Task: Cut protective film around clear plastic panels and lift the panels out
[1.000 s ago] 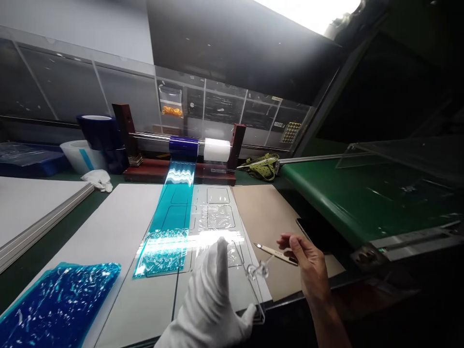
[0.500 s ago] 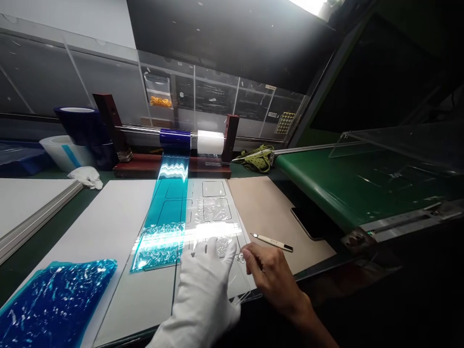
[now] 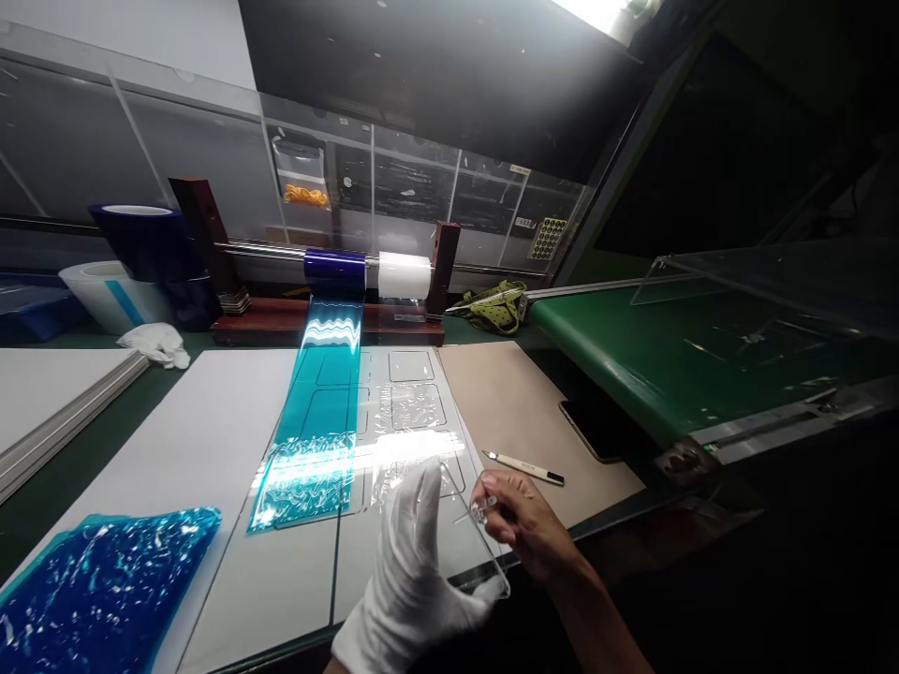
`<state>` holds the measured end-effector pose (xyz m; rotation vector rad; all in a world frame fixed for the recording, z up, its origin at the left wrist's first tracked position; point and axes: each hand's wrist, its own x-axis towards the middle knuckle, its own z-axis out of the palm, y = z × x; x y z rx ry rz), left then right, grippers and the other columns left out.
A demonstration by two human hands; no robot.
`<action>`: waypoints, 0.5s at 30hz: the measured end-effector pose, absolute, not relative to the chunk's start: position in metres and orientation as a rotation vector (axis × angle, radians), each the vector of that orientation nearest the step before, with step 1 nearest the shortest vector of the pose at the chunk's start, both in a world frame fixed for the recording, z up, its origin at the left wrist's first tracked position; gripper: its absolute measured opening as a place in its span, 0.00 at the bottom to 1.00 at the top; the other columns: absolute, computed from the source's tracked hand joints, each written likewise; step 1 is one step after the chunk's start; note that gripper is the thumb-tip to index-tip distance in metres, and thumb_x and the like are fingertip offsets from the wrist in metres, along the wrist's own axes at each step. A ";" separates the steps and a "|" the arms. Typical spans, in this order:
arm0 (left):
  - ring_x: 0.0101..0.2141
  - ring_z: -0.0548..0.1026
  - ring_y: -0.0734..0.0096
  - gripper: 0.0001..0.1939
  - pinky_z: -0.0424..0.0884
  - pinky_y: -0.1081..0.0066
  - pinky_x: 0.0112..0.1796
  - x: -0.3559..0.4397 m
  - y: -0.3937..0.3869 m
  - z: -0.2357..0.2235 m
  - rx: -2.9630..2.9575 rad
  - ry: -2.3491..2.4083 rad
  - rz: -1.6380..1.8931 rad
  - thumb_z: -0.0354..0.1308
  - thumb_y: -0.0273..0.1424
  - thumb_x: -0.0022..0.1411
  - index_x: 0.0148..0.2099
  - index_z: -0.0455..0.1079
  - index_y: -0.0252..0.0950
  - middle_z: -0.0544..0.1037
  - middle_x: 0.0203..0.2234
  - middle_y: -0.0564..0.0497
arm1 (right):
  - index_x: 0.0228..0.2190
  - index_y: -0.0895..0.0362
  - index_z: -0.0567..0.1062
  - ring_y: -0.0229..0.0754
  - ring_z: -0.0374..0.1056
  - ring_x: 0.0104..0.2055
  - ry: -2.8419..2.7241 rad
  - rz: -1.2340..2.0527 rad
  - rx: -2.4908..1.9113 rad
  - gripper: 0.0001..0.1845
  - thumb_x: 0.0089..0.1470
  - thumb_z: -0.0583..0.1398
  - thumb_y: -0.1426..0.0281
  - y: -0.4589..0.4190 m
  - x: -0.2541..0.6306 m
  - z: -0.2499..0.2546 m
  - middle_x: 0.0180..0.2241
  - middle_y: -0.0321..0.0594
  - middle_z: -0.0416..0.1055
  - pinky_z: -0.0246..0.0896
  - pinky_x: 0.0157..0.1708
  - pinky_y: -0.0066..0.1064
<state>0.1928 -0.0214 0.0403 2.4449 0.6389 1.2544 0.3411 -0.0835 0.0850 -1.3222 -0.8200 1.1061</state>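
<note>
My left hand [image 3: 411, 562], in a white glove, grips a clear rectangular plate [image 3: 464, 529] by its edges, fingers on the far edge and thumb at the near corner. The plate is tilted above the front edge of the white sheet. My bare right hand [image 3: 523, 520] is beside it, fingers curled round a small crumpled piece of clear film [image 3: 483, 508]. Beyond the hands, clear film [image 3: 414, 407] lies wrinkled over a sheet with outlined rectangles [image 3: 411, 366]. To their left runs a strip of blue film [image 3: 319, 412], pulled from the blue roll [image 3: 335, 270].
A white roll [image 3: 405, 276] shares the rod of the stand [image 3: 281, 321]. Right of my hands lie a craft knife [image 3: 523, 467] and a phone [image 3: 590, 431] on brown board. A green conveyor belt [image 3: 653, 356] borders the right. Stacked blue film [image 3: 105, 585] lies front left.
My left hand has lifted and turned, raising the clear plate to a steeper tilt. My right hand stays close by, its fingers more curled around the clear film. The view has shifted slightly.
</note>
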 end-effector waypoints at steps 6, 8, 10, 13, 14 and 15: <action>0.53 0.65 0.39 0.58 0.62 0.42 0.49 0.190 -0.020 0.067 2.709 0.761 1.107 0.65 0.37 0.40 0.68 0.35 0.43 0.62 0.55 0.35 | 0.27 0.58 0.73 0.31 0.51 0.17 -1.083 0.650 -1.645 0.20 0.61 0.52 0.58 -0.096 0.336 0.100 0.14 0.28 0.56 0.44 0.20 0.26; 0.51 0.66 0.36 0.58 0.63 0.41 0.47 0.184 -0.021 0.079 2.807 0.819 0.976 0.64 0.38 0.40 0.68 0.36 0.44 0.63 0.55 0.34 | 0.28 0.58 0.73 0.31 0.50 0.18 -1.111 0.586 -1.689 0.20 0.62 0.51 0.58 -0.099 0.335 0.101 0.15 0.28 0.54 0.43 0.20 0.26; 0.49 0.66 0.38 0.58 0.66 0.44 0.44 0.179 -0.024 0.086 2.808 0.848 0.916 0.65 0.36 0.38 0.67 0.37 0.46 0.63 0.55 0.36 | 0.27 0.59 0.72 0.31 0.47 0.17 -1.088 0.770 -1.587 0.21 0.62 0.51 0.57 -0.099 0.337 0.098 0.15 0.26 0.51 0.40 0.19 0.26; 0.46 0.68 0.44 0.58 0.71 0.55 0.36 0.175 -0.029 0.087 2.752 0.853 0.836 0.65 0.31 0.34 0.66 0.42 0.52 0.63 0.54 0.41 | 0.25 0.60 0.71 0.29 0.42 0.17 -1.041 1.157 -1.332 0.21 0.59 0.55 0.56 -0.096 0.345 0.094 0.15 0.25 0.50 0.35 0.18 0.26; 0.45 0.68 0.45 0.56 0.72 0.57 0.33 0.175 -0.030 0.087 2.752 0.855 0.805 0.65 0.31 0.34 0.65 0.45 0.53 0.63 0.54 0.42 | 0.24 0.60 0.70 0.28 0.42 0.17 -1.030 1.230 -1.279 0.21 0.57 0.56 0.55 -0.096 0.348 0.093 0.16 0.26 0.51 0.35 0.17 0.25; 0.43 0.68 0.46 0.54 0.71 0.57 0.32 0.174 -0.030 0.088 2.771 0.856 0.763 0.65 0.31 0.34 0.64 0.48 0.55 0.63 0.54 0.43 | 0.24 0.60 0.70 0.28 0.42 0.17 -1.022 1.267 -1.253 0.21 0.56 0.57 0.55 -0.095 0.350 0.093 0.16 0.26 0.52 0.34 0.17 0.25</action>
